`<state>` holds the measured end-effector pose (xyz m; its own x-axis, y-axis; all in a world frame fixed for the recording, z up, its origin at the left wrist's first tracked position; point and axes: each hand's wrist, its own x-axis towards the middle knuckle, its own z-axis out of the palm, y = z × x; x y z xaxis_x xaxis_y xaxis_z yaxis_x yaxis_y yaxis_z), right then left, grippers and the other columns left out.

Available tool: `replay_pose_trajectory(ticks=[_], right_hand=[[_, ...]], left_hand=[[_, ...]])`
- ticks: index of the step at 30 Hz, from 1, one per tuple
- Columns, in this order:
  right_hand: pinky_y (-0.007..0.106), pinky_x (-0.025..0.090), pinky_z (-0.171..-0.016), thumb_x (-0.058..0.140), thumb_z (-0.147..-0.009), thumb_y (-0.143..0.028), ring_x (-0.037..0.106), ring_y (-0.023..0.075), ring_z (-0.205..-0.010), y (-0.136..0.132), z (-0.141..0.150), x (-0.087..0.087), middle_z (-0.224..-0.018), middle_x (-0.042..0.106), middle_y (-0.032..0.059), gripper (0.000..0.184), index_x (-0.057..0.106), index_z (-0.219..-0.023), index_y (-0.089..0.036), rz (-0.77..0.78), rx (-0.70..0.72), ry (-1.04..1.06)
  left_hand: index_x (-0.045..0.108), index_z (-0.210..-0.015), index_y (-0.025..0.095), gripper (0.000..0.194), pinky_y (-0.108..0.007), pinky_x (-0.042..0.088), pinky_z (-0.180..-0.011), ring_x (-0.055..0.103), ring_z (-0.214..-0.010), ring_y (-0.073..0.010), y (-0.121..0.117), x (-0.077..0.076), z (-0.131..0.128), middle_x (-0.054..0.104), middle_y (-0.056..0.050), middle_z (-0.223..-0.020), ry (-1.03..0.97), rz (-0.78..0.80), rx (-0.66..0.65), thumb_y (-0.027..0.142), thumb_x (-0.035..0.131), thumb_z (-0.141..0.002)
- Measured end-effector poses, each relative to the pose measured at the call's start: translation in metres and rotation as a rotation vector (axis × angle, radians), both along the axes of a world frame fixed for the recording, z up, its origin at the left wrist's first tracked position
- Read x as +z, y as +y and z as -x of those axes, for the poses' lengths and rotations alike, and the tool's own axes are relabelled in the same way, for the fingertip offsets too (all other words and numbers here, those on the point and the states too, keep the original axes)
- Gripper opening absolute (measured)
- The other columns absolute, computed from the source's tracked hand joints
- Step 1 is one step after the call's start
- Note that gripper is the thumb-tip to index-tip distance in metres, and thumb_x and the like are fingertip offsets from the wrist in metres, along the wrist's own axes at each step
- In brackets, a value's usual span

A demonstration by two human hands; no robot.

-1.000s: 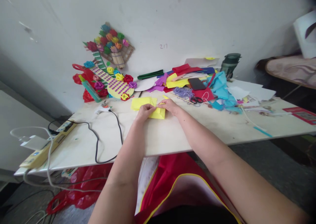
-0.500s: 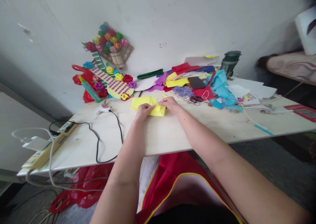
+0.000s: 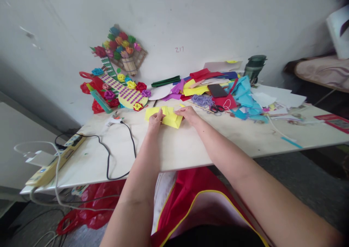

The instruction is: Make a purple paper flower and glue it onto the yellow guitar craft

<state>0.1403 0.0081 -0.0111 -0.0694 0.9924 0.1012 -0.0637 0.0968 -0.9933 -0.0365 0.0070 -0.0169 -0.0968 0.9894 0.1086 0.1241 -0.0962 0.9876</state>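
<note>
A folded piece of yellow paper (image 3: 171,119) lies on the pale table (image 3: 191,145), on top of another yellow sheet (image 3: 150,113). My left hand (image 3: 155,119) rests on the paper's left part with its fingers pressed together and down on it. My right hand (image 3: 187,113) pinches the paper's upper right edge. Both forearms reach in from the bottom of the view.
A pile of coloured paper scraps (image 3: 209,89), scissors (image 3: 217,109), purple yarn (image 3: 202,101) and a dark phone (image 3: 217,90) lie behind. A paper guitar with flowers (image 3: 122,90) leans at the wall. A glue gun (image 3: 113,120), its black cord (image 3: 109,160) and a power strip (image 3: 51,163) sit left. A green bottle (image 3: 253,69) stands right.
My left hand has slid a little up and left along the yellow paper, uncovering more of the fold. My right hand stays at the upper right edge.
</note>
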Motion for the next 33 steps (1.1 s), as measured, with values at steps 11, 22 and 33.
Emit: replay_pose_trajectory(ticks=[11, 22, 33], right_hand=[[0.022, 0.038, -0.045, 0.072, -0.06, -0.041, 0.055, 0.012, -0.056, 0.0016, -0.0029, -0.0009, -0.062, 0.063, 0.0013, 0.031, 0.068, -0.072, -0.014, 0.005, 0.049, 0.006], [0.022, 0.039, -0.054, 0.076, -0.052, -0.033, 0.05, 0.0093, -0.053, 0.0036, -0.0042, -0.0039, -0.053, 0.059, -0.0034, 0.023, 0.064, -0.057, -0.014, -0.066, 0.119, -0.13], [0.022, 0.044, -0.052, 0.077, -0.059, -0.028, 0.056, 0.012, -0.056, 0.0005, -0.004, 0.0013, -0.06, 0.065, 0.0009, 0.018, 0.068, -0.066, -0.014, 0.03, 0.092, -0.054]], left_hand=[[0.056, -0.065, 0.015, 0.036, -0.026, 0.045, -0.06, 0.055, -0.06, -0.0126, -0.0097, 0.0021, -0.0038, 0.058, 0.0, -0.063, -0.095, -0.001, -0.238, 0.041, 0.077, -0.051], [0.056, -0.066, 0.016, 0.03, -0.022, 0.037, -0.052, 0.048, -0.052, -0.0089, -0.0098, 0.0006, -0.0043, 0.054, 0.002, -0.058, -0.026, -0.015, -0.358, 0.04, 0.073, -0.058], [0.056, -0.068, 0.015, 0.041, -0.027, 0.047, -0.06, 0.056, -0.06, -0.0127, -0.0057, 0.0024, -0.0029, 0.059, -0.001, -0.064, -0.221, -0.018, -0.134, 0.048, 0.075, -0.054]])
